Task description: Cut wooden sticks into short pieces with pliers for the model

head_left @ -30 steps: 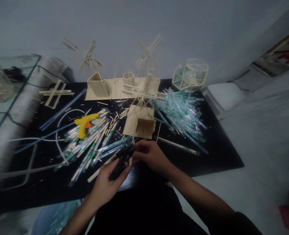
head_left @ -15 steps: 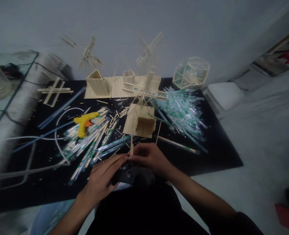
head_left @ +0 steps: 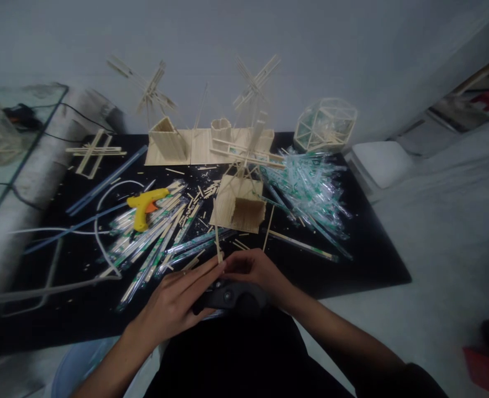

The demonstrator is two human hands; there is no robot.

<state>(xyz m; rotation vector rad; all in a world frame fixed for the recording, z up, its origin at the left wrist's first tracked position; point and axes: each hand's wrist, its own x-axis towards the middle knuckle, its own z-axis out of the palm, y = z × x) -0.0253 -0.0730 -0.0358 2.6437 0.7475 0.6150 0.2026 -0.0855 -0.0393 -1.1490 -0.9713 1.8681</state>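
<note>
Wood, in the form of a thin stick point(head_left: 217, 241), rises between the fingertips of two hands at the near side of the black table point(head_left: 364, 265). The right hand point(head_left: 261, 272) pinches its lower end with thumb and forefinger, while the left hand point(head_left: 172, 304) reaches across with fingers extended, their tips at the same end, so the two hands come together there. Just beneath them sits a black tool point(head_left: 238, 297), partly covered by the left hand (whether that hand grips it, I cannot tell). Beyond the stick stands a wooden windmill model point(head_left: 248, 213), its open box facing the person and its crossed blades behind. To the left, a yellow glue gun point(head_left: 145, 207) lies on wrapped stick bundles point(head_left: 157, 243), with short stick offcuts point(head_left: 198, 196) scattered between them and the model. A heap of clear and green wrappers point(head_left: 310, 188) spreads to the right, near a faceted frame point(head_left: 327, 127). Along the back are wooden bases point(head_left: 200, 149) bearing upright box shapes, and a flat crossed-stick piece point(head_left: 93, 153) rests at the far left of the table.
</note>
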